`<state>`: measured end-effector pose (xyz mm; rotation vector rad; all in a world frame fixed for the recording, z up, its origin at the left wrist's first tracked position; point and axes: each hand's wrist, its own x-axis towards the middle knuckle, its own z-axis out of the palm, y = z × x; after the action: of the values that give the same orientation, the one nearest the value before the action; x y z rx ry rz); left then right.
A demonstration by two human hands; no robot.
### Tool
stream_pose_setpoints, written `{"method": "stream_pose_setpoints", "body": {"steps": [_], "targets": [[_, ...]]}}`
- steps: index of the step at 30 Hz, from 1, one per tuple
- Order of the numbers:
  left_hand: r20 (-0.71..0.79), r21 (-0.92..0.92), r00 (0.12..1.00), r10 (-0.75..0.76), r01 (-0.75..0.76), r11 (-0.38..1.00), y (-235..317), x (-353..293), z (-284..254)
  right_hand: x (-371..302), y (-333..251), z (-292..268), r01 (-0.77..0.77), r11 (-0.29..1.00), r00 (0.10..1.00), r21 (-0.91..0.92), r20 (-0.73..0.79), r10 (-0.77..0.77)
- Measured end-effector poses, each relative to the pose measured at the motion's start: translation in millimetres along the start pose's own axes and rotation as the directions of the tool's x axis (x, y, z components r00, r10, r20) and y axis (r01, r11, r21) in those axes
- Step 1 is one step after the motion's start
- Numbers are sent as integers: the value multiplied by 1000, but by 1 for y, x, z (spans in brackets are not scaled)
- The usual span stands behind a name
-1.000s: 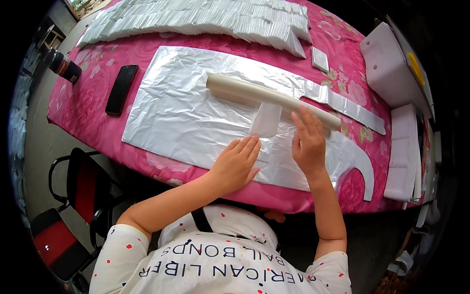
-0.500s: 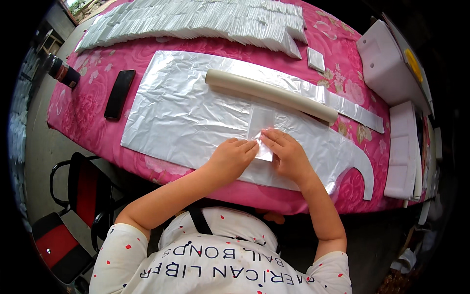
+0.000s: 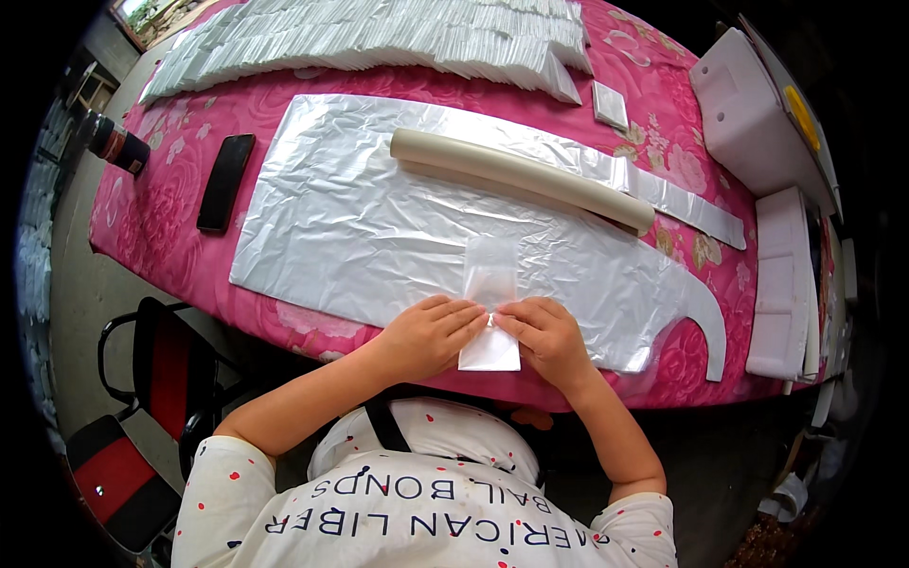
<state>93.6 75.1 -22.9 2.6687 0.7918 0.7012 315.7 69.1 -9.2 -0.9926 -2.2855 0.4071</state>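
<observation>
You sit at a table with a pink floral cloth [image 3: 170, 204], both hands together near its close edge. Your left hand [image 3: 431, 333] and right hand [image 3: 544, 336] are closed, fingertips almost meeting, gripping a narrow plastic strip [image 3: 490, 257] from either side. The strip lies in front of your body, over the near part of a big white sheet [image 3: 331, 199]. Beyond your fingers it is flat and see-through; on your side its end is whiter, perhaps layered, with a small pinched spot between your fingertips.

The sheet is spread flat and wrinkled, two strap-like ends reaching right. A beige tube [image 3: 521, 180] rests slantwise on it, touched by neither hand.

As for progress, much looks done: along the far side stand long rows of thin white packets [image 3: 379, 43], packed tight, and one square packet [image 3: 610, 105] lies apart from them. The strip seems only partway through its handling, its far length being loose. The sheet appears to be all still left, since it lies unfolded.

To the left are a black phone [image 3: 226, 183] and a dark bottle [image 3: 116, 144].
</observation>
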Motion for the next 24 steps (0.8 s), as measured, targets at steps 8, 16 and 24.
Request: {"method": "stream_pose_setpoints", "body": {"steps": [8, 16, 24], "targets": [[3, -394, 840, -542, 499, 772, 2, 27, -9, 29, 4, -6, -654, 710, 756, 262, 184, 629], [183, -468, 678, -711, 697, 544, -14, 38, -11, 55, 9, -13, -830, 522, 555, 197, 372, 744], [70, -375, 732, -678, 649, 662, -10, 38, -14, 56, 11, -9, -833, 539, 546, 129, 357, 758]]}}
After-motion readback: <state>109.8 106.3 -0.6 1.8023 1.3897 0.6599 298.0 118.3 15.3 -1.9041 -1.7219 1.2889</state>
